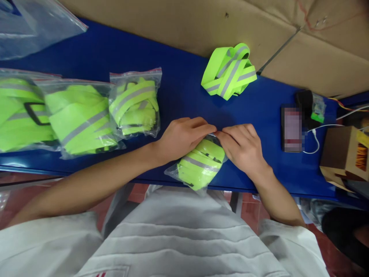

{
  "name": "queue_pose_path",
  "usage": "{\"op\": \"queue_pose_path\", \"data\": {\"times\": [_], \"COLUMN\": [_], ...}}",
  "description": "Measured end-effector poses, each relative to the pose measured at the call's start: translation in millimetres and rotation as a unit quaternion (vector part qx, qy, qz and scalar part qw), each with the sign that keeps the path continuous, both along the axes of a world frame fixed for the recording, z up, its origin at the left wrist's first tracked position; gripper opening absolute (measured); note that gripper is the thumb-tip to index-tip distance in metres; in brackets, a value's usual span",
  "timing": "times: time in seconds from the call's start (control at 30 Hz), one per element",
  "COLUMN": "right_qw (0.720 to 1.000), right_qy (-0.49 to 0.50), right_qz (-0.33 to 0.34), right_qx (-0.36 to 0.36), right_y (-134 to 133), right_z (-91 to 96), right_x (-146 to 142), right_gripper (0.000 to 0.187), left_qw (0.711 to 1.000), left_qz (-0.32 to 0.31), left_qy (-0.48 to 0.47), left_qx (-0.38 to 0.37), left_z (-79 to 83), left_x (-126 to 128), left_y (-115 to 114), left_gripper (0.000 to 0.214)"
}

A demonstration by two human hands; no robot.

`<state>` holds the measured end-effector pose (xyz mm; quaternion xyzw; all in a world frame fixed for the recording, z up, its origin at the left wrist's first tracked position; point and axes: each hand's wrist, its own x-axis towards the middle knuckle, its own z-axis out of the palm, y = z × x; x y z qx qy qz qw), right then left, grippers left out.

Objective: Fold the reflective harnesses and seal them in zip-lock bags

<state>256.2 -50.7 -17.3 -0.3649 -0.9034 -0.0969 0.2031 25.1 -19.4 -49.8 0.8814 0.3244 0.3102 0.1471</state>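
Note:
A clear plastic bag [198, 167] with a folded neon-yellow reflective strap inside lies at the near edge of the blue table [178, 92]. My left hand [181, 136] and my right hand [243, 146] both pinch the bag's top edge, fingertips meeting in the middle. Both hands are closed on the bag's rim. A loose folded neon strap [229, 71] with grey reflective bands rests farther back on the table, apart from my hands.
Three filled bags of neon straps [134, 102] [79, 119] [20, 111] lie in a row on the left. Empty clear bags [31, 27] sit far left. A phone [291, 129], cables and a small cardboard box [344, 154] stand right. Cardboard [288, 34] lines the back.

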Motion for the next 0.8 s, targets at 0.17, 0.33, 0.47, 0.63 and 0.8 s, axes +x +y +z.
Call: {"op": "queue_pose_path", "data": {"times": [0.17,0.33,0.47,0.63,0.8], "right_qw": [0.998,0.994,0.993,0.991,0.991], "right_qy": [0.008,0.006,0.007,0.039,0.048], "right_qz": [-0.009,-0.02,-0.019,-0.001,0.0], "right_qx": [-0.056,-0.111,-0.119,-0.124,-0.121], "right_y": [3,6,7,5,4], "right_z": [-1.5,-3.9,-5.5,-7.9,-7.2], "right_x": [0,1,2,2,1], "right_gripper": [0.01,0.013,0.015,0.006,0.003], "left_qw": [0.983,0.972,0.976,0.988,0.987], "left_qz": [0.013,0.009,0.008,-0.005,-0.014], "left_qy": [0.097,0.106,0.099,0.082,0.061], "left_qx": [0.153,0.207,0.196,0.133,0.15], "left_z": [8.4,11.3,9.5,7.1,4.2], "left_x": [-3,-3,-2,-1,-2], "left_y": [3,5,5,6,9], "left_gripper": [0.023,0.019,0.019,0.018,0.02]}}
